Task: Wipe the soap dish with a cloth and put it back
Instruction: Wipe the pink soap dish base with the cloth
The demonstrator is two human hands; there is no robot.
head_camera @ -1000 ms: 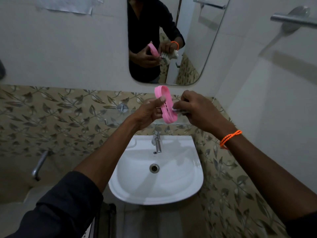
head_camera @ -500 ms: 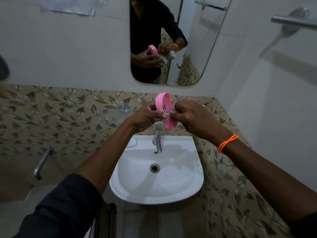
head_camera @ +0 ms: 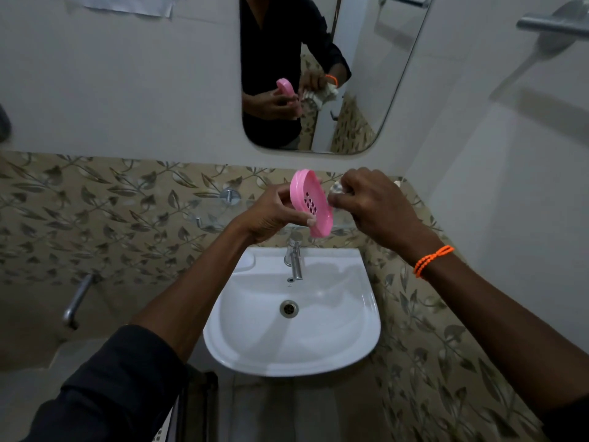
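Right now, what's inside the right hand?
The right hand grips a bunched white cloth; only a small bit shows at the fingertips, beside the pink soap dish held by the left hand. The rest is covered by the fingers, though the mirror shows more hanging below.

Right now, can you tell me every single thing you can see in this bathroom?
Pink plastic soap dish: one, pink with drain slots, held on edge above the basin.
Pale cloth: one, whitish, bunched in the right hand beside the dish.
White ceramic basin: one, white, below the hands.
Chrome tap: one, silver, at the basin's back.
Wall mirror: one, above the tiles.
Leaf-patterned tiles: beige band, behind the basin.
Metal rail: one, silver, upper right wall.
Orange wristband: one, right wrist.
Left hand: grips the dish.
Right hand: grips the cloth.
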